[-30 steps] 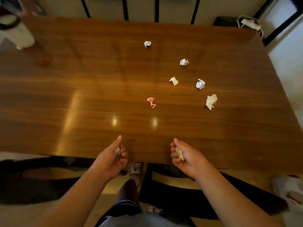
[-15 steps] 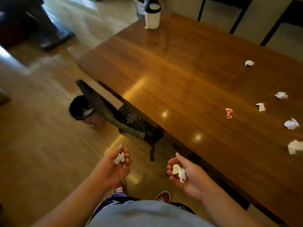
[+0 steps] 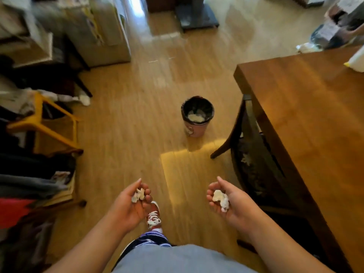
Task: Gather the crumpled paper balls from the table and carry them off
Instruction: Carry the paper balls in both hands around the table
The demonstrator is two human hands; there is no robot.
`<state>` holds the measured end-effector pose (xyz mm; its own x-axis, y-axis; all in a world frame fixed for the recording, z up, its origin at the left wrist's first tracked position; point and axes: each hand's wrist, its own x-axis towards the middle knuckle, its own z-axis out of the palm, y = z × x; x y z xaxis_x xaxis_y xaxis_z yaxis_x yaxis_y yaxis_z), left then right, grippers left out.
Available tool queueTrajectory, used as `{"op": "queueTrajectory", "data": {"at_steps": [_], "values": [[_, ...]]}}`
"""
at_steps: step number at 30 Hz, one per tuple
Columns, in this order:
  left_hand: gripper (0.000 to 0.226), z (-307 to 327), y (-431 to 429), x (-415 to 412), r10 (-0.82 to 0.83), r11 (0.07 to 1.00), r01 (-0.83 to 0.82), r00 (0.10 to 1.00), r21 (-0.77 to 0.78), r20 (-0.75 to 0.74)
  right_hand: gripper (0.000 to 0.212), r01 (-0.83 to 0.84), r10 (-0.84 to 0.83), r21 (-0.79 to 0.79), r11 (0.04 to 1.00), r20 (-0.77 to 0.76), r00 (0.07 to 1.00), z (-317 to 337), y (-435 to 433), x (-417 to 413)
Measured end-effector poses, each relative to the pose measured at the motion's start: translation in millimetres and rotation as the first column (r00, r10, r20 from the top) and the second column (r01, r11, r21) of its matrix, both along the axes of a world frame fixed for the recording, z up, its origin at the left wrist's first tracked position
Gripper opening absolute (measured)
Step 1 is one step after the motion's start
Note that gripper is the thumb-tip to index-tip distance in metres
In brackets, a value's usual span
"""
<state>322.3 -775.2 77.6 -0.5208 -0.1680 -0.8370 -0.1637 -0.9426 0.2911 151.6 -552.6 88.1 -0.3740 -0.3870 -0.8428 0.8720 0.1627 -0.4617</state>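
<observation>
My left hand (image 3: 130,205) is cupped palm up over the floor, its fingers curled around a small white crumpled paper ball (image 3: 138,195). My right hand (image 3: 228,203) is also palm up and holds white crumpled paper balls (image 3: 221,199) in its curled fingers. Both hands are off the wooden table (image 3: 307,115), which stands at the right. The paper balls left on the table are out of view.
A small bin with a dark liner (image 3: 197,116) holding white paper stands on the wooden floor ahead. A dark chair (image 3: 250,154) is tucked under the table's edge. A yellow stool (image 3: 41,123), clothes and boxes crowd the left side. A white bottle (image 3: 357,60) sits on the table's far corner.
I have turned left, away from the table. The scattered paper balls have left the view and the bin now lies straight ahead. Both hands still hold their paper.
</observation>
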Motion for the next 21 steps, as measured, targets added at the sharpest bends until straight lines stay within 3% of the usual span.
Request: {"op": "queueTrajectory", "data": {"at_steps": [11, 21], "values": [[0.021, -10, -186, 58, 0.196, 0.980, -0.197, 0.977, 0.005, 0.089, 0.029, -0.128, 0.128, -0.080, 0.989, -0.011, 0.992, 10, -252, -26], [0.022, -25, -291, -24, 0.301, 0.953, -0.303, 0.950, 0.008, 0.083, 0.029, -0.140, 0.143, -0.054, 0.989, 0.037, 0.989, -10, -361, -117]]}}
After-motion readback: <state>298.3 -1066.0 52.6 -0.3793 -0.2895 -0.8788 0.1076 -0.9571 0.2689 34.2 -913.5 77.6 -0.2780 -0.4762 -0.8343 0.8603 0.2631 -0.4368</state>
